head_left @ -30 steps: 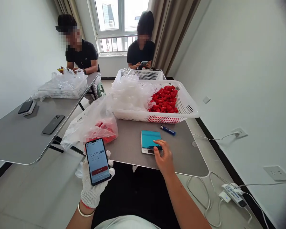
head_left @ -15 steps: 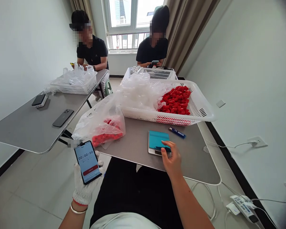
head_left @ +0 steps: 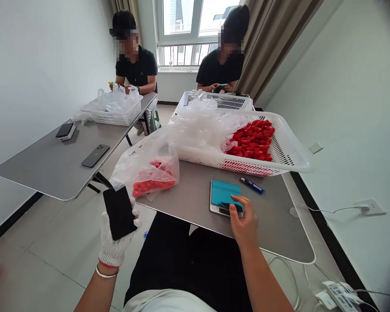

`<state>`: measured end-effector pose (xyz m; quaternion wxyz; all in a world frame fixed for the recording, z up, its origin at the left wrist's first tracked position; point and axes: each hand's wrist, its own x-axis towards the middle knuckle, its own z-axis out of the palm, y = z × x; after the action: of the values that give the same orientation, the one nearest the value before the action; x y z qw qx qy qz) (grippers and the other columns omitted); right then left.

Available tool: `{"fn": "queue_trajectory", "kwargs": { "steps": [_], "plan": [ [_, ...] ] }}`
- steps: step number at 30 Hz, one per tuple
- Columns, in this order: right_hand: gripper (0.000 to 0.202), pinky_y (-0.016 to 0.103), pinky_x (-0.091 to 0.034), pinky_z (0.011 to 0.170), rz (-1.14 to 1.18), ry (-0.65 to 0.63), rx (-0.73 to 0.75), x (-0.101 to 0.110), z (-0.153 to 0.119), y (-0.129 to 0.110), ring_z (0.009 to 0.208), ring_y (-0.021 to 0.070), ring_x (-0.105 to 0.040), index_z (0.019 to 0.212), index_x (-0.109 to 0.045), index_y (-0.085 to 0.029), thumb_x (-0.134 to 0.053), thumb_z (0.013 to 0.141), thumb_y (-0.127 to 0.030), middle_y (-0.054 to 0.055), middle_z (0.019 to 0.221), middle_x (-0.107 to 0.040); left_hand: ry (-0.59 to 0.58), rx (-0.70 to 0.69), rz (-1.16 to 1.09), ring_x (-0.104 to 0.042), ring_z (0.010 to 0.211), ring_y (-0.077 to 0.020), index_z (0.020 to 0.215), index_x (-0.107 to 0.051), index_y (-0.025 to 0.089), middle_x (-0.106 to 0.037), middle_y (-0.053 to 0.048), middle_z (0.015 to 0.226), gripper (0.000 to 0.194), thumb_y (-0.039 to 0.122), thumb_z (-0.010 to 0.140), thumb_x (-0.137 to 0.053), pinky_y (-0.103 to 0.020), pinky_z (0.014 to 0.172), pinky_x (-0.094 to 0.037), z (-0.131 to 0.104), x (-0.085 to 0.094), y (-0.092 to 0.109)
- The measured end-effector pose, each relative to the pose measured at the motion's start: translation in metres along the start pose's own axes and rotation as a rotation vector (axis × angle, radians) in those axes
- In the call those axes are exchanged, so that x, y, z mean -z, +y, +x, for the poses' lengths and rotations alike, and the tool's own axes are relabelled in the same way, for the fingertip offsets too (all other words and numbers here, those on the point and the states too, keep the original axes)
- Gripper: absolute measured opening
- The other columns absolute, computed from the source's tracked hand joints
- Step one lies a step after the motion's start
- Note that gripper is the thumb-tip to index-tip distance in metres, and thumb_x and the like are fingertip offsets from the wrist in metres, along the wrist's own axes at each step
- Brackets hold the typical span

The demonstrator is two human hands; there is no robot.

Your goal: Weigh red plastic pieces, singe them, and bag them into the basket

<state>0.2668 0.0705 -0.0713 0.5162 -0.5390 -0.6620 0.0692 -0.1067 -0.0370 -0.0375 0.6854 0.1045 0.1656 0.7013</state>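
Note:
My left hand point(head_left: 115, 245), in a white knit glove, holds a phone point(head_left: 119, 212) with a dark screen beside the table's near-left corner. My bare right hand point(head_left: 244, 222) rests on the front edge of a small scale point(head_left: 224, 197) with a teal top, fingers on its front strip. Behind the scale lies a blue lighter point(head_left: 252, 185). A clear plastic bag point(head_left: 146, 167) holding red caps sits at the table's left edge. A white basket point(head_left: 290, 152) further back holds red caps point(head_left: 253, 138) and crumpled clear bags point(head_left: 204, 125).
Two people in black shirts sit at the far ends of the tables, one point(head_left: 222, 65) holding a phone. The left table point(head_left: 42, 167) carries a white basket point(head_left: 112, 115), a phone point(head_left: 95, 155) and another device point(head_left: 65, 131). A power strip point(head_left: 339, 294) and cables lie on the floor at right.
The phone's timer screen has gone dark. The view has shifted, with my left hand and phone now lower and further left. My right hand stays on the scale.

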Motion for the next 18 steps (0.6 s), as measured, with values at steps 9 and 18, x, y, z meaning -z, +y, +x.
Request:
{"fn": "queue_trajectory", "kwargs": {
  "steps": [9,18],
  "plan": [
    [0.024,0.043,-0.049,0.088,0.003,-0.005,-0.023,-0.001,-0.002,0.001,0.1,0.0249,-0.063,0.104,-0.062,-0.021,-0.052,0.094,-0.04,0.009,0.104,-0.065,0.281,-0.198,0.012,-0.065,0.1,-0.0252,0.143,-0.044,0.014,-0.062,-0.02,0.126,0.052,0.029,0.093,-0.044,-0.042,0.079,-0.06,0.009,0.026,0.073],
    [0.026,0.041,-0.049,0.086,0.017,-0.025,-0.086,-0.002,-0.002,0.003,0.098,0.0247,-0.063,0.1,-0.064,-0.021,-0.052,0.093,-0.043,0.009,0.104,-0.065,0.966,-0.489,1.475,-0.057,0.049,-0.011,0.08,-0.062,0.008,-0.048,0.007,0.054,0.034,0.021,0.094,-0.033,-0.019,0.046,-0.047,0.019,0.025,0.182]
  ]
}}
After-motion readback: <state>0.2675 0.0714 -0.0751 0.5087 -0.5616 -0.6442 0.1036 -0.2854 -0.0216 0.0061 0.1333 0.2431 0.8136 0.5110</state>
